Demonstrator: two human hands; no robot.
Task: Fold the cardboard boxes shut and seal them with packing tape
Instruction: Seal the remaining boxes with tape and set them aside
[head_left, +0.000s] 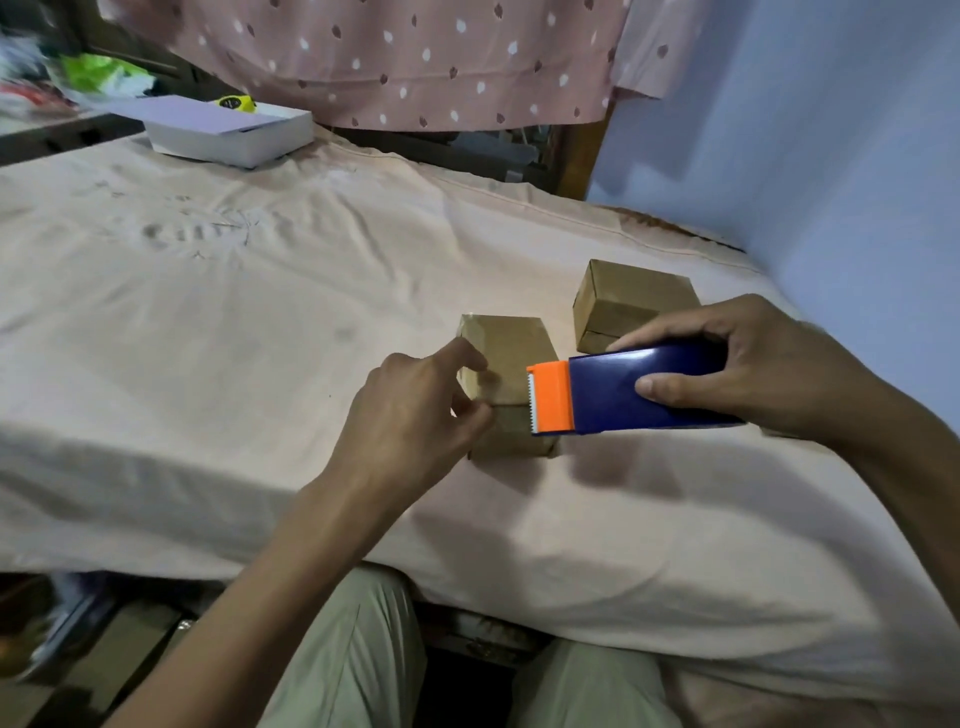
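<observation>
A small brown cardboard box (506, 353) stands closed on the pink bedsheet, its top shiny with tape. My left hand (415, 410) touches its left side, fingers curled against the near corner. My right hand (753, 364) grips a dark blue tape dispenser (639, 387) with an orange toothed cutter (550, 397). The cutter sits over the box's near right edge. A second closed brown box (631, 304) stands behind and to the right, partly hidden by my right hand.
A white flat box (228, 132) with a yellow object behind it lies at the bed's far left. A blue wall (831, 156) borders the right side. Pink dotted fabric (389, 62) hangs at the back. The bedsheet (208, 312) spreads wide on the left.
</observation>
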